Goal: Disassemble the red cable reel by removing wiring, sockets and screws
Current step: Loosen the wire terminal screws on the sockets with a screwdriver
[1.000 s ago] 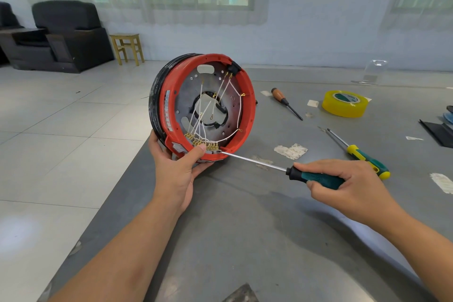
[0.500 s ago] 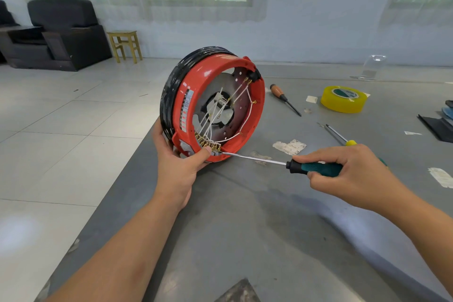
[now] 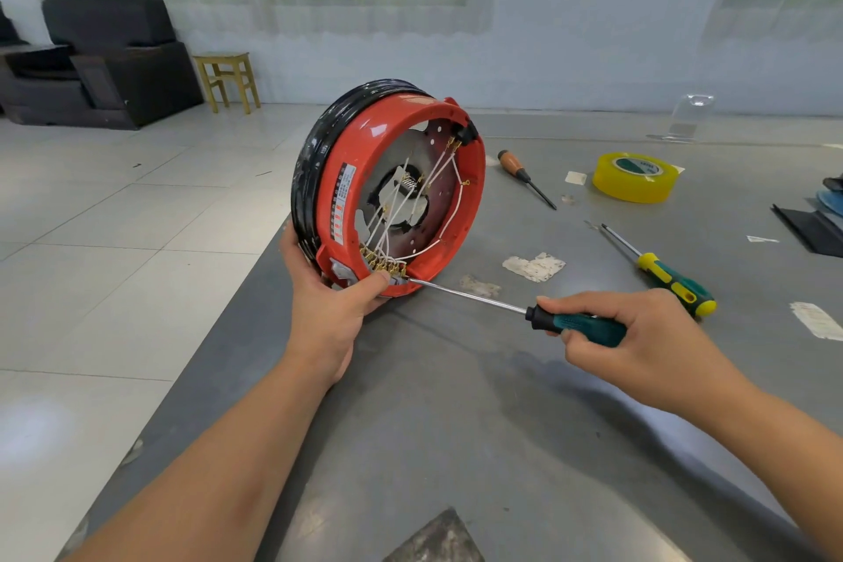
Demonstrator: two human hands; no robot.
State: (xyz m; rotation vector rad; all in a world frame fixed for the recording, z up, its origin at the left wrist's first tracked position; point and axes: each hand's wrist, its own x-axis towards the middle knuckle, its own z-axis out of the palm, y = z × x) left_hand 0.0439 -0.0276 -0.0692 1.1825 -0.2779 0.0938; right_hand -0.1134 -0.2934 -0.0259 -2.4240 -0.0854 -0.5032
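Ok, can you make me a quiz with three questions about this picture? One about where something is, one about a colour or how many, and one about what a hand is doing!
1. Where is the roll of yellow tape?
A. On the grey table, beyond the right hand
B. Inside the red cable reel
C. On the wooden stool

2. How many screwdrivers lie loose on the table, in nobody's hand?
A. None
B. Two
C. Five

3. What is the left hand doing?
A. Lying flat on the table
B. Gripping the bottom edge of the reel, keeping it up on its rim
C. Holding the tape

Answers:
1. A: the tape sits on the table, far side.
2. B: a wooden-handled screwdriver and a yellow-and-green screwdriver lie there; the right hand holds a third, the green screwdriver.
3. B: fingers and thumb curl round the red cable reel, thumb by the brass terminals.
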